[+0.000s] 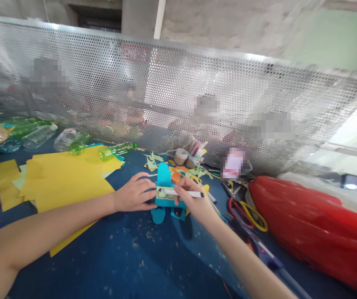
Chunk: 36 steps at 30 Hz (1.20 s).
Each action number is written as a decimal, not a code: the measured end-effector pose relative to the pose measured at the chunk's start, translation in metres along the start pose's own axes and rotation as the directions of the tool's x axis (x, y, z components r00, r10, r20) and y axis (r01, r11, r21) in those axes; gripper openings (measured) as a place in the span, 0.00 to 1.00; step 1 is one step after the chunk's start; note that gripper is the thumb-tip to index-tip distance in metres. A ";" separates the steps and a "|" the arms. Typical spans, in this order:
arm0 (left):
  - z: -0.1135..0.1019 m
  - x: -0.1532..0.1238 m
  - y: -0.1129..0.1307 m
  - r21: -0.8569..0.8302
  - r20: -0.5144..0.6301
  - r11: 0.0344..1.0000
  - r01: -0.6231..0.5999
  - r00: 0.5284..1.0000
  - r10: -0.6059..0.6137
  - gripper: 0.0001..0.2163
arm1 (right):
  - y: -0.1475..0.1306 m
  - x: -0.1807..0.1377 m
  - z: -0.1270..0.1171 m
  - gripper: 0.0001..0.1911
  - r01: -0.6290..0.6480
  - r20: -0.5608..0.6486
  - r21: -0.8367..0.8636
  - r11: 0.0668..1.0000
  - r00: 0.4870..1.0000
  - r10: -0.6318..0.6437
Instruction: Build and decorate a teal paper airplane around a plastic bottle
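On the worktop (125, 261): blue paper piece (164, 174), right of the left hand (136, 194)
Left hand: fingers loosely spread, touching the piece's left edge
Right hand (195, 205): pinching a white marker (196, 194) over the pale strip (166, 197) on the piece

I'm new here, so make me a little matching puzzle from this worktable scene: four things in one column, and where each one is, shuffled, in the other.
Things:
1. White pen
2. Blue paper piece
3. Yellow sheets
4. Red bag

Places:
A. Lying partly behind the left forearm, as the camera sees it
B. At the far right of the picture
C. Gripped in the right hand
D. Between the two hands, next to the left hand

Right pairs: 1-C, 2-D, 3-A, 4-B
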State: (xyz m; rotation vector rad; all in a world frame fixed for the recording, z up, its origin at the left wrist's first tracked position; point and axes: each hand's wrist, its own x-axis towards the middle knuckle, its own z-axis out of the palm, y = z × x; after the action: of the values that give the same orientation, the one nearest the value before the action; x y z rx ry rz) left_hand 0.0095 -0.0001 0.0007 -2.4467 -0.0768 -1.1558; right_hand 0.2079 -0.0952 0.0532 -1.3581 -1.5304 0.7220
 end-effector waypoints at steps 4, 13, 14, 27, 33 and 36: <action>0.000 0.000 -0.001 -0.002 0.006 1.000 0.003 1.000 -0.003 0.11 | -0.001 -0.001 0.000 0.13 -0.004 0.003 0.017 1.000 1.000 0.004; 0.001 -0.001 0.000 -0.001 0.005 1.000 -0.001 1.000 0.001 0.12 | 0.003 0.001 0.001 0.13 0.000 0.013 0.044 0.999 1.000 0.000; 0.001 -0.001 0.000 -0.001 0.006 1.000 0.000 1.000 0.000 0.12 | 0.003 0.001 0.001 0.13 0.001 0.007 0.045 0.999 1.000 -0.001; 0.001 -0.001 0.000 -0.007 0.000 1.000 0.000 1.000 0.000 0.12 | 0.003 0.000 0.001 0.12 -0.011 0.032 0.065 0.998 0.999 0.009; 0.001 0.000 0.000 -0.003 -0.001 1.000 -0.001 1.000 0.000 0.12 | 0.004 0.000 0.000 0.12 -0.015 0.030 0.040 0.999 0.999 0.013; 0.001 -0.001 0.000 0.001 0.005 1.000 0.004 1.000 -0.004 0.12 | 0.003 0.000 0.000 0.12 -0.015 0.031 0.027 1.000 0.999 0.014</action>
State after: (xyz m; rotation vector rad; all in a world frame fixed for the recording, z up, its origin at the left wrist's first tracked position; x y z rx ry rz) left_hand 0.0093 0.0008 -0.0007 -2.4499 -0.0835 -1.1508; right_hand 0.2090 -0.0946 0.0507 -1.3449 -1.5304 0.7732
